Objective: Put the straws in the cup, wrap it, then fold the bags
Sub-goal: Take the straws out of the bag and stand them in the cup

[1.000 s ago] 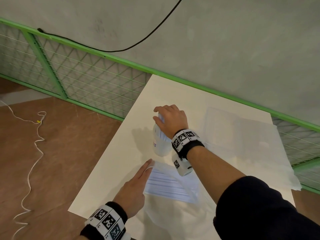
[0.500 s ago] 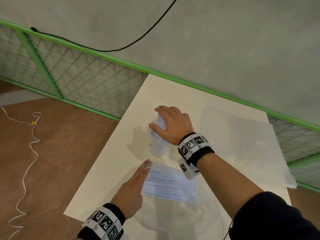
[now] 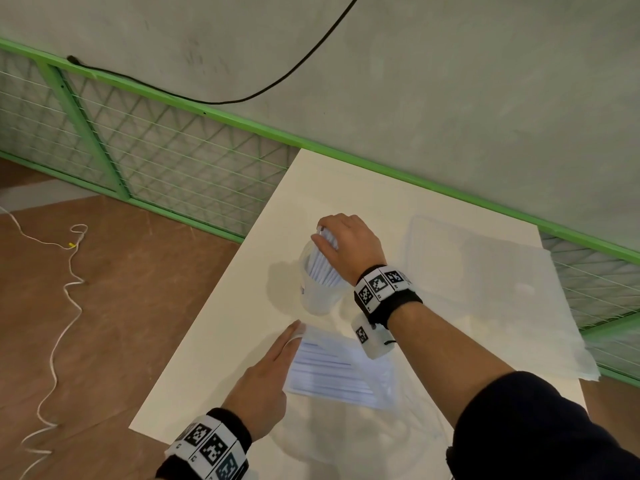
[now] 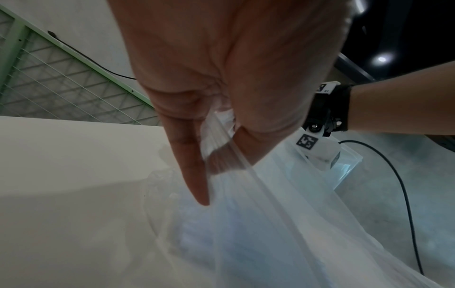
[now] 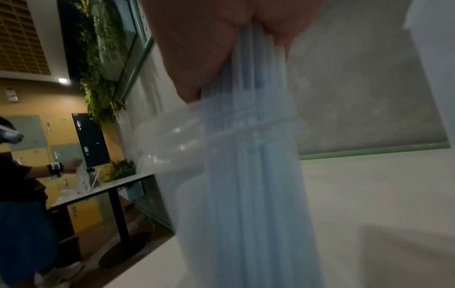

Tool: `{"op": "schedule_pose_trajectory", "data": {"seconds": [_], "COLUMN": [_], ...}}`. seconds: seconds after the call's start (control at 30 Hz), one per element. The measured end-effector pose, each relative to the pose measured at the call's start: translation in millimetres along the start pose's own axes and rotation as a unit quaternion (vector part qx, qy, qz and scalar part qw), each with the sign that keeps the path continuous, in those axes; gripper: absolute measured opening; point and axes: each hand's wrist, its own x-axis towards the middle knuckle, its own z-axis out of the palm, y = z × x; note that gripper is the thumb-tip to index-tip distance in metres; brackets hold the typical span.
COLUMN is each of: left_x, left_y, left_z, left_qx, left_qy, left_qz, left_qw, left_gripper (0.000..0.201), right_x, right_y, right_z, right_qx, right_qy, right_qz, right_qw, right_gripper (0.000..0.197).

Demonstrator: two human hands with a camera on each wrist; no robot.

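A clear plastic cup [image 3: 317, 296] stands on the white table [image 3: 363, 188] with a bundle of white straws [image 3: 323, 268] leaning in it. My right hand [image 3: 325, 237] reaches down from above and grips the tops of the straws. In the right wrist view the straws [image 5: 258, 175] run down through the cup's rim [image 5: 167, 140] from the right hand [image 5: 246, 25]. Nearer me lies a clear bag [image 3: 332, 372] with more straws inside. My left hand [image 3: 291, 336] holds its near-left edge. The left wrist view shows the left hand [image 4: 206, 175] pinching the bag [image 4: 283, 224], thumb against forefinger.
A large thin translucent sheet [image 3: 485, 289] covers the right half of the table and hangs over its right edge. The table's left edge drops to a brown floor with a white cord [image 3: 65, 299]. A green mesh fence [image 3: 156, 157] and a grey wall stand behind.
My right hand has stayed on the straw tops at the cup, and more of the bundle now shows in the cup. The left hand has kept its hold at the bag's edge.
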Motion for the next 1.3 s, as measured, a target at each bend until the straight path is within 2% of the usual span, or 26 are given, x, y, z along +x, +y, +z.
{"op": "schedule_pose_trajectory", "data": {"seconds": [0.07,0.17,0.23,0.3,0.37,0.43,0.53,0.63,0.67,0.77,0.87,1.07,1.3], "left_x": [0,2,3,4,5,7,10,13,14,17,20,22,18], "left_y": [0,0,1,3,4,6,10,8,7,8,11,17,18], "left_z": [1,2,2,1,0,0,2,3,5,8,13,17,13], "left_qx": [0.001,0.001,-0.008,-0.011,-0.008,-0.005,0.022,-0.005,-0.008,0.005,0.013,0.019,0.006], "left_qy": [0.002,0.002,0.003,0.006,0.003,-0.004,-0.001,0.007,0.001,-0.003,-0.006,0.0,0.009], "left_qz": [0.003,0.012,0.023,0.029,0.03,0.014,-0.014,0.02,0.028,0.032,0.039,0.042,0.042], "left_qw": [1.0,1.0,1.0,1.0,1.0,1.0,1.0,1.0,1.0,0.999,0.999,0.999,0.999], "left_gripper": [0.103,0.103,0.103,0.103,0.102,0.102,0.095,0.098,0.098,0.1,0.101,0.099,0.1], "right_x": [3,4,2,-3,-16,-43,-101,-149,-164,-199,-218,-220,-224], "right_y": [0,-1,-4,-15,-31,-49,-71,-70,-65,-49,-38,-39,-41], "right_z": [-4,-9,-13,-24,-35,-41,-42,-23,-13,18,42,50,54], "right_qx": [-0.003,-0.086,-0.128,-0.111,-0.052,0.014,0.036,-0.014,-0.042,-0.097,-0.144,-0.179,-0.198], "right_qy": [-0.004,-0.097,-0.109,-0.04,0.05,0.071,-0.056,-0.267,-0.307,-0.335,-0.291,-0.258,-0.278], "right_qz": [0.009,0.015,0.016,-0.005,-0.062,-0.114,-0.118,-0.047,-0.022,0.018,0.031,0.049,0.058], "right_qw": [1.0,0.991,0.986,0.993,0.995,0.991,0.991,0.962,0.951,0.937,0.945,0.948,0.938], "right_gripper": [0.02,0.034,0.044,0.04,0.03,0.028,0.029,0.028,0.026,0.041,0.048,0.034,0.028]}}
